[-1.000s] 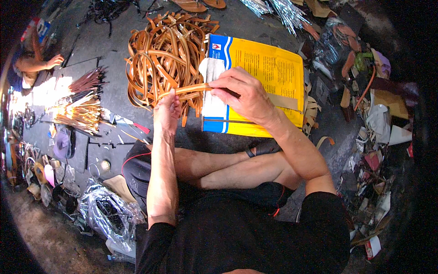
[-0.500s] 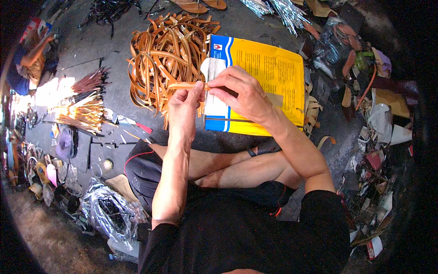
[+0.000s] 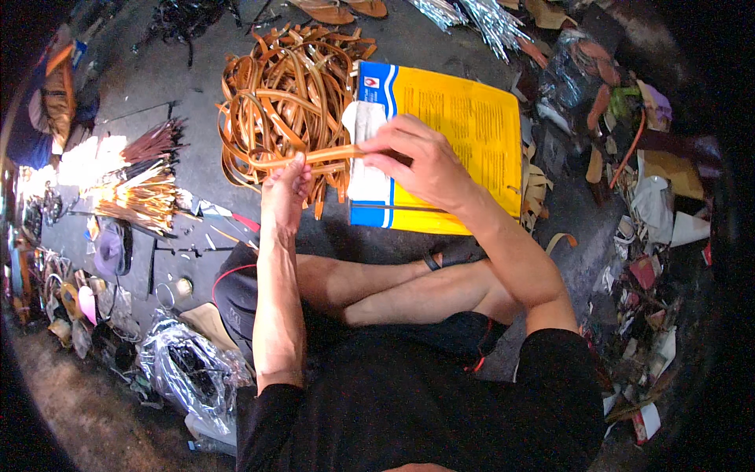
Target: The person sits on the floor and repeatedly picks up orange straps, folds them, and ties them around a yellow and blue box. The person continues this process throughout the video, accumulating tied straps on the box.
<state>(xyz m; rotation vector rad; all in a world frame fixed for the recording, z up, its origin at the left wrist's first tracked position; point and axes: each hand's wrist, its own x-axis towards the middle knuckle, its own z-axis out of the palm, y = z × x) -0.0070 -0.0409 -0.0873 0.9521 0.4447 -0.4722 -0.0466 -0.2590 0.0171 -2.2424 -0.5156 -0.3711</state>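
A tan leather-like strap [image 3: 332, 154] is stretched almost level between my hands. My left hand [image 3: 286, 192] is closed on it, thumb on top, at the near edge of a tangled heap of brown straps [image 3: 271, 75]. My right hand [image 3: 415, 156] pinches the strap's right end between thumb and fingers. That hand is over a yellow, blue and white tin-like container [image 3: 464, 102] lying on the floor, with a white patch [image 3: 366, 122] at its left end. Left of my left hand, the strap loops back into the heap.
My crossed legs [image 3: 417, 295] lie below my hands. Bundles of strips [image 3: 141, 193] are on the left floor, near a partly visible person [image 3: 55, 110]. Clear plastic [image 3: 193, 366] lies at lower left. Mixed scraps [image 3: 653, 212] cover the right side. Sandals [image 3: 326, 11] are at the top.
My left hand has moved left and slightly down along the strap, away from my right hand. More strap now shows between them. The right hand has hardly moved.
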